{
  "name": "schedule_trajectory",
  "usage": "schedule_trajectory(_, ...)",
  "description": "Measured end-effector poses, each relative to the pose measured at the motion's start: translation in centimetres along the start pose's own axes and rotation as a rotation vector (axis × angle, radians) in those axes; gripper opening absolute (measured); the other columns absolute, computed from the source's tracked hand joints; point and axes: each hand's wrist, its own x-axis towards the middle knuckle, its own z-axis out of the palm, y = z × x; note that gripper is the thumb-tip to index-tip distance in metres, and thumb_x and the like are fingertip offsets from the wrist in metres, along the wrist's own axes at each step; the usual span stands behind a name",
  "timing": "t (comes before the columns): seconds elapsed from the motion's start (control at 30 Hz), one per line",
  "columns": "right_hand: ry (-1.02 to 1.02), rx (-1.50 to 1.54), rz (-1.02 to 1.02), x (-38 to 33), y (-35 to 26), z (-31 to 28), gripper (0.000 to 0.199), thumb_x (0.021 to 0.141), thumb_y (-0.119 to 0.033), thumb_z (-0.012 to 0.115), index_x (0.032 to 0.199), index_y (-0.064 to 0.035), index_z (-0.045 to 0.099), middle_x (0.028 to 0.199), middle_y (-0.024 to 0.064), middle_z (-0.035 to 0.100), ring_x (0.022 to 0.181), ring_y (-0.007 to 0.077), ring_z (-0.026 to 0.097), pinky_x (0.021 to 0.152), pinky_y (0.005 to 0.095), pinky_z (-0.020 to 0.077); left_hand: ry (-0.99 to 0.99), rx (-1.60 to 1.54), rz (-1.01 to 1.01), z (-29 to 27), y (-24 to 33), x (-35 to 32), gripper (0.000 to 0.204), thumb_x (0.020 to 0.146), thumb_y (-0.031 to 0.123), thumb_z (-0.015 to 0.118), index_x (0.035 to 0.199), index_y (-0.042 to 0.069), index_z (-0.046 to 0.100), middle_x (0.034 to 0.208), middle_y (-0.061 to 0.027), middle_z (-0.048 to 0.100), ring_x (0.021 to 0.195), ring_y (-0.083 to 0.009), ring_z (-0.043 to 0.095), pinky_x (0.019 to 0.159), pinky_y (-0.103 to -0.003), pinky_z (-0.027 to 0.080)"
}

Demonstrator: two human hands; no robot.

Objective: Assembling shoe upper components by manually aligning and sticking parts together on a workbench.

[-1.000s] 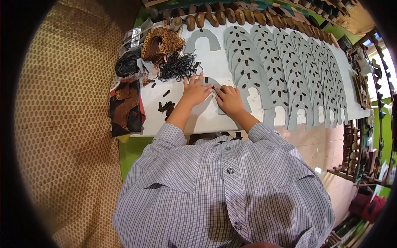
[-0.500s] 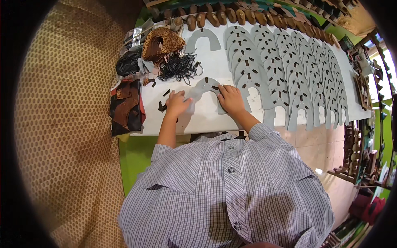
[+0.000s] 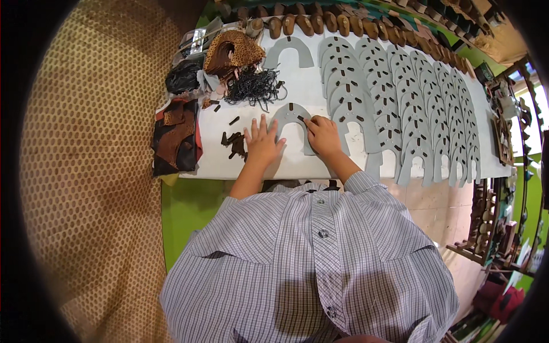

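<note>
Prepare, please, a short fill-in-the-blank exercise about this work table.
1. The loose, small dark strips lie to the ____ of the spread left hand.
2. The overlapping, flat grey arch-shaped pieces lie to the ____ of the right hand.
3. The wide, flat tabletop is coloured ____.

Missing words: left; right; white.

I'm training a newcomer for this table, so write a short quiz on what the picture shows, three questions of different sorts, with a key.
1. Multiple choice. Compared with the left hand, the tangle of black strands lies:
A) well to the right
B) farther back
C) underneath it

2. True or false: the right hand touches a grey arch-shaped piece that has a dark tab at the top of its curve.

3. Fill in: the small pile of dark strips lies to the ____ of the left hand.

Key: 1 B; 2 true; 3 left.
</note>
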Motion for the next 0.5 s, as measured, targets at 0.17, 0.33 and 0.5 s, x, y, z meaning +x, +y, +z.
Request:
schedule_trajectory(0.17,0.048,-0.018,-0.021,-0.1,-0.3,-0.2,0.028,0.08,-0.014,0.056,0.107,-0.0128,0.063,0.1,0.0054,0.058,0.097,0.0228,0.054,0.086,0.0374,0.039,0.002,-0.082,-0.021,3.2,-0.5,-1.1,0.076,0.084,0.054,0.045,0.143,0.015,0.02,0.149,-0.0139,0.013,0.138,-0.0337,0.009,0.108,-0.055,0.004)
schedule_trajectory(0.33,0.037,-0.033,-0.01,-0.3,0.1,0.2,0.027,0.08,-0.013,0.056,0.106,-0.0129,0.064,0.1,0.0055,0.058,0.096,0.0238,0.054,0.086,0.0378,0.0392,-0.023,-0.1,-0.039,2.6,-0.3,-1.7,0.079,0.084,0.056,0.042,0.143,0.008,0.018,0.15,-0.0128,0.012,0.138,-0.0311,0.007,0.109,-0.052,0.001)
schedule_trajectory(0.5,0.054,-0.014,-0.041,0.0,-0.2,0.2,0.026,0.079,-0.012,0.057,0.104,-0.0117,0.064,0.099,0.0065,0.059,0.093,0.0256,0.055,0.083,0.0387,0.0403,-0.007,-0.169,-0.001,3.6,-0.5,-2.2,0.08,0.084,0.056,0.043,0.143,0.008,0.019,0.149,-0.0163,0.011,0.139,-0.0305,0.005,0.109,-0.052,0.0)
